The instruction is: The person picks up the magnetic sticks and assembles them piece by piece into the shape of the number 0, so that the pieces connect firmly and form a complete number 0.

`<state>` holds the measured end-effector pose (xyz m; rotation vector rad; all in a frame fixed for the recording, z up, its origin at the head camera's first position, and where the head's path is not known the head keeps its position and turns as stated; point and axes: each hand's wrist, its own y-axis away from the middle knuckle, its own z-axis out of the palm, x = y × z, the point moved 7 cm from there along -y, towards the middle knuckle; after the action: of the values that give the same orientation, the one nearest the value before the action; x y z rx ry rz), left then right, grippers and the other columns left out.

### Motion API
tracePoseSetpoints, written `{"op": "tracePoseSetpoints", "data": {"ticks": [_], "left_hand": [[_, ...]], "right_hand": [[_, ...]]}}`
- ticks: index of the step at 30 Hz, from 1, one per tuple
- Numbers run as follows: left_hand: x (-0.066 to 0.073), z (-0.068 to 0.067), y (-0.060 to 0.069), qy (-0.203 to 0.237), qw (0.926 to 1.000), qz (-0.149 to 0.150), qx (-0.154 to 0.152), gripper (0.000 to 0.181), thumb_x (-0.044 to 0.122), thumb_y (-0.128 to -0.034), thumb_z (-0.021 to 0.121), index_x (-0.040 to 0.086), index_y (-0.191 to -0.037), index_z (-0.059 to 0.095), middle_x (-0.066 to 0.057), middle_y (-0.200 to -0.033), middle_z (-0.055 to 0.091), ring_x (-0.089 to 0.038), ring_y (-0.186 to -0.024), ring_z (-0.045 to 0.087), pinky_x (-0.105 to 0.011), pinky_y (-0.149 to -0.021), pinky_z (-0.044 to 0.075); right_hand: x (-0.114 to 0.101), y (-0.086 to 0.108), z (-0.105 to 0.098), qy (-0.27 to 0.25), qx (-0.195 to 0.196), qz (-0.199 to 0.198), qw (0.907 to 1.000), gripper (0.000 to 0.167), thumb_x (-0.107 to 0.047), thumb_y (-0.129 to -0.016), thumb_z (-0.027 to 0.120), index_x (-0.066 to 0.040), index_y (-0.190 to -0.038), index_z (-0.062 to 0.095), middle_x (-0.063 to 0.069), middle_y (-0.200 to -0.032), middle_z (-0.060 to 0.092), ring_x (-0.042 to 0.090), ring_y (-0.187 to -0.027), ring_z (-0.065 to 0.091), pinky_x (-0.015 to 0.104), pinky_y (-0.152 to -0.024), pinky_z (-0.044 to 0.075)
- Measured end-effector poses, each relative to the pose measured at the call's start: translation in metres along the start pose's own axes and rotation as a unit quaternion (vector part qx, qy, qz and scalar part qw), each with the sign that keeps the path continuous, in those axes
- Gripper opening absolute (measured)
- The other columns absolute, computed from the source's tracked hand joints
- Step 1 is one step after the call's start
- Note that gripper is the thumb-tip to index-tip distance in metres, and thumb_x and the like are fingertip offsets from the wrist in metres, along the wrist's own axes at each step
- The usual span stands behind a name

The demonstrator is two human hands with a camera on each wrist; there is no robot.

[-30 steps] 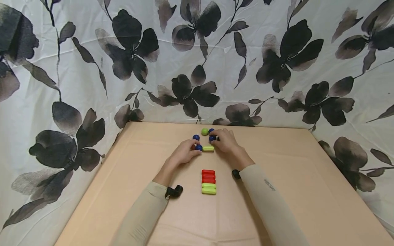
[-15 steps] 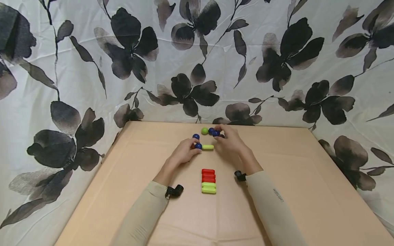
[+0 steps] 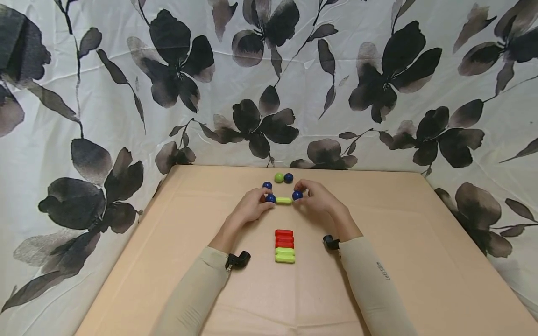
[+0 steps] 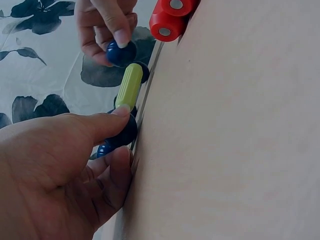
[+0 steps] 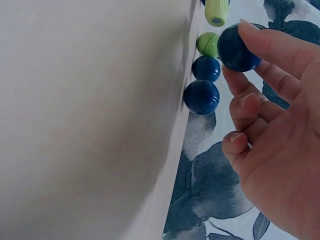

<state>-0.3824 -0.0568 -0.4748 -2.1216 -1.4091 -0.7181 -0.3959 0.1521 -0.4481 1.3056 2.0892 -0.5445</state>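
Note:
My left hand (image 3: 251, 205) pinches a blue ball (image 3: 271, 199) at the left end of a yellow-green rod (image 3: 283, 200). In the left wrist view the thumb (image 4: 107, 122) lies where that ball (image 4: 125, 132) and the rod (image 4: 129, 86) meet. My right hand (image 3: 319, 201) holds another blue ball (image 3: 297, 195) between thumb and fingers, close to the rod's right end. The right wrist view shows a gap between this ball (image 5: 237, 49) and the rod's disc-tipped end (image 5: 216, 15).
Behind the hands stand a green ball (image 3: 279, 177) and a blue ball (image 3: 288, 178); another blue ball (image 3: 267, 185) is by my left fingers. The right wrist view shows one more blue ball (image 5: 201, 97). Nearer me lie red rods (image 3: 284, 239) and yellow-green rods (image 3: 285, 255) in a stack-like row.
My right hand has lifted a blue ball away from the group at the back and brought it nearer the rod's right end. The left hand stays with its ball and rod.

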Motion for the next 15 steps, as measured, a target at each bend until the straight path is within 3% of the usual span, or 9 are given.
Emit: {"op": "tracePoseSetpoints", "data": {"ticks": [9,15], "left_hand": [[0.0021,0.0004,-0.0015,-0.004,1.0,0.005,0.002,0.039,0.028,-0.0974,0.075,0.011,-0.132,0.066,-0.007,-0.096,0.065,-0.022,-0.088,0.058,-0.035,-0.08,0.048],[-0.0009,0.001,-0.0013,-0.011,0.9999,0.003,0.004,0.04,0.031,-0.0969,0.076,0.013,-0.132,0.067,-0.005,-0.096,0.066,-0.021,-0.089,0.059,-0.036,-0.082,0.049]], "right_hand": [[0.0067,0.0002,0.0077,0.009,-0.028,0.016,0.9994,0.028,-0.014,-0.091,0.081,-0.015,-0.114,0.065,0.007,-0.105,0.066,0.026,-0.097,0.058,0.037,-0.082,0.047],[0.0063,-0.0004,0.0101,0.016,-0.034,0.022,0.999,0.029,-0.012,-0.091,0.081,-0.013,-0.115,0.065,0.01,-0.106,0.066,0.028,-0.099,0.058,0.037,-0.086,0.05]]}}
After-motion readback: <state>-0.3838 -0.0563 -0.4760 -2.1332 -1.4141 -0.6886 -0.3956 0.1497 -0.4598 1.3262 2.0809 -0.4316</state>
